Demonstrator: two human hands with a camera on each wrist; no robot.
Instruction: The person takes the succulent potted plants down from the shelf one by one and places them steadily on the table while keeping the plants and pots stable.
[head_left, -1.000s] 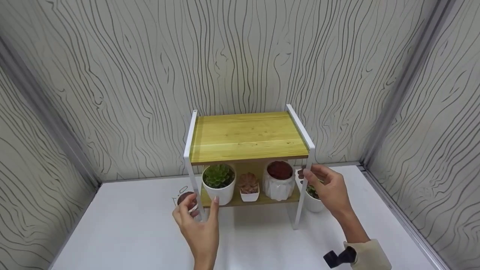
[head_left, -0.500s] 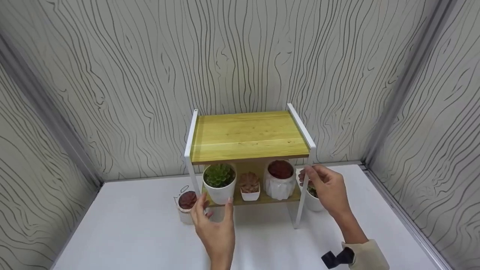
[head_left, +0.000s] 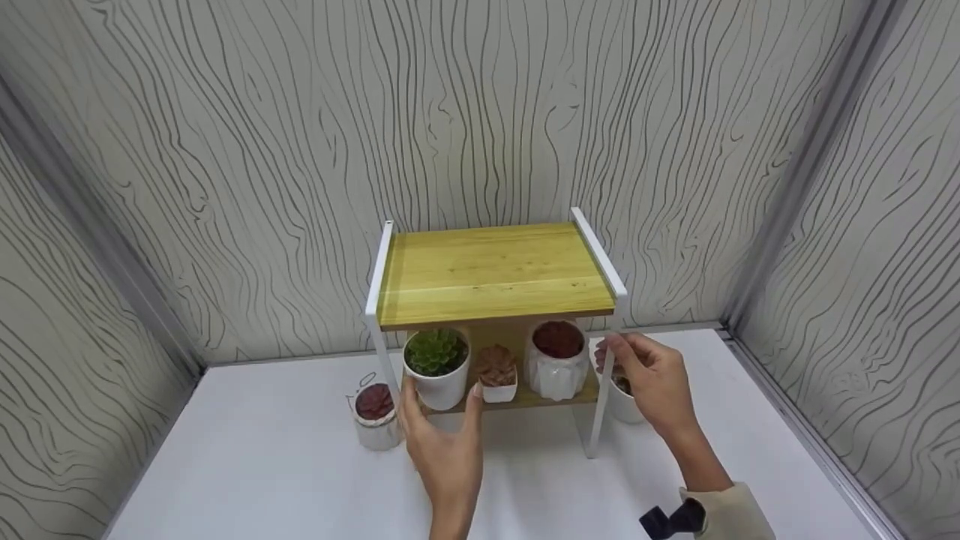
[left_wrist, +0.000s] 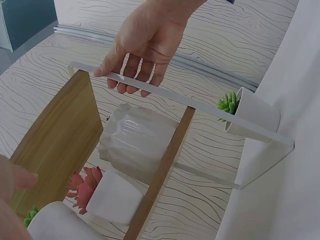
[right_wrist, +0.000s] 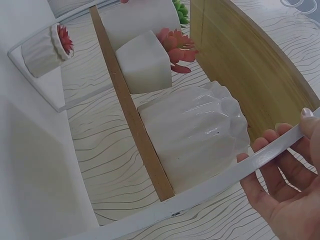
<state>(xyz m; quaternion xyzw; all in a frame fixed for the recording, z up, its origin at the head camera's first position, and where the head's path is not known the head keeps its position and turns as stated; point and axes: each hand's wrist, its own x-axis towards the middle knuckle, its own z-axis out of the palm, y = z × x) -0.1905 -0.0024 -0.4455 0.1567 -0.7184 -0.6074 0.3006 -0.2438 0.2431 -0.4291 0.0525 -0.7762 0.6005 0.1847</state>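
We are seeing the green pot [head_left: 439, 390] standing upright at the left end of the rack [head_left: 495, 277]'s lower board, our nearer left hand [head_left: 448, 459] reaching up before it, thumb and fingers widely parted along either side; whether they are touching, we cannot quite tell. Our right hand [head_left: 661, 386] is pinching the rack's right post [head_left: 602, 397], the right wrist view revealing fingertips [right_wrist: 260, 144] partly hidden from the head view.

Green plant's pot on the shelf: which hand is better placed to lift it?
Likely the left hand: its thumb and fingers flank the pot, while the right hand grips a white post farther away.
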